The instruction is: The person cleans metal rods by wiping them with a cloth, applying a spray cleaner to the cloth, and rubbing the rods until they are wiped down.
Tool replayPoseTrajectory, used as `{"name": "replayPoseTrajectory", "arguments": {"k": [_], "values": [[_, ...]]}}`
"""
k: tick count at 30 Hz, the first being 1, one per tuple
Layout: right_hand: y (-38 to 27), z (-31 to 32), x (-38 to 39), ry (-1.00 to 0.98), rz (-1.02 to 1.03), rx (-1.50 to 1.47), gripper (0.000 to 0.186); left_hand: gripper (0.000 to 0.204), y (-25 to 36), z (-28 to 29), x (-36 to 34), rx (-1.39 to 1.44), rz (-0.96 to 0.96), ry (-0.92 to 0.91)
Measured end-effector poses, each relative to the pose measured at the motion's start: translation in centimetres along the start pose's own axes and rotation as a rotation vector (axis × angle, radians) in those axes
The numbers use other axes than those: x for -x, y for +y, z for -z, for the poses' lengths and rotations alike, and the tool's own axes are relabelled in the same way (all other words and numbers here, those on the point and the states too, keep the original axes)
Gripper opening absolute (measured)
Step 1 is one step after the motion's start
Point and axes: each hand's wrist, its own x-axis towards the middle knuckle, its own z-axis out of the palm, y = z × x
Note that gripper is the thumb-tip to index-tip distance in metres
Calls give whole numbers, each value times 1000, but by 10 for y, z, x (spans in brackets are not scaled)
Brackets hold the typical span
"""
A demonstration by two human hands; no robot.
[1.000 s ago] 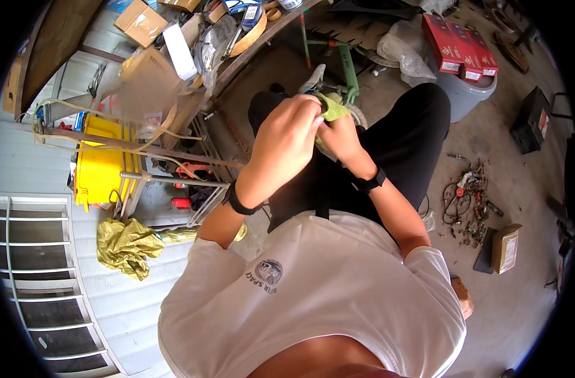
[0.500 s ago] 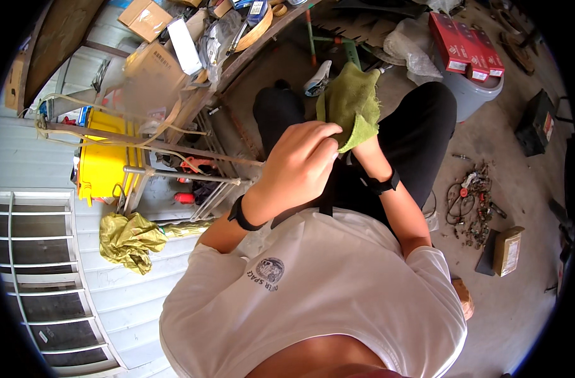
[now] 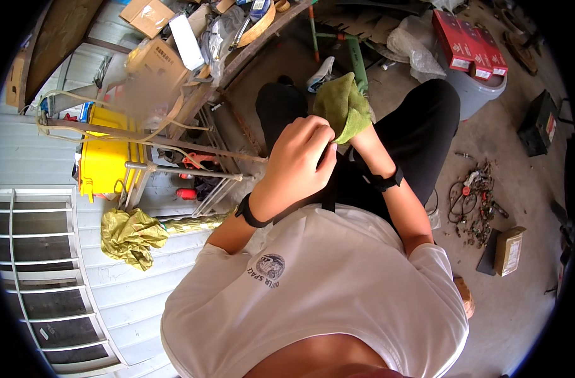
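A worn green cloth (image 3: 339, 104) is held up in front of me, between my knees. My left hand (image 3: 302, 153) pinches its lower edge between thumb and fingers. From the other side, my right hand (image 3: 362, 140) reaches under the folded cloth, which covers its fingers, so their grip is hidden. Any other thing wrapped inside the cloth cannot be made out. Black bands circle both wrists. Just beyond the cloth stands a green metal leg (image 3: 357, 65).
To the left, a cluttered shelf (image 3: 253, 45) carries cardboard boxes, above a yellow bin (image 3: 111, 154). At the right are red boxes (image 3: 467, 47) on a grey tub (image 3: 473, 94), a black battery-like box (image 3: 537, 123), a pile of small parts (image 3: 476, 201) and a small carton (image 3: 509, 251).
The cloth has gone from spread with a frayed corner to folded more compactly over my right hand. Both hands stay close together, with my left hand still pinching the edge.
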Motion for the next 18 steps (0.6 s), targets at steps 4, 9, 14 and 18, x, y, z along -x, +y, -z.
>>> {"name": "replayPoseTrajectory", "arguments": {"k": [4, 9, 14, 18], "values": [[1, 0, 14, 49, -413, -950, 38, 18, 12, 3, -11, 23, 126, -39], [-1, -3, 18, 61, -525, -1257, 41, 24, 12, -20, -22, -117, 174, -32], [-6, 9, 7, 135, -443, -972, 36, 18, 7, -31, -22, -205, 179, -40], [-5, 4, 9, 176, -431, -899, 31, 12, 2, -33, -21, -203, 110, -45]]}}
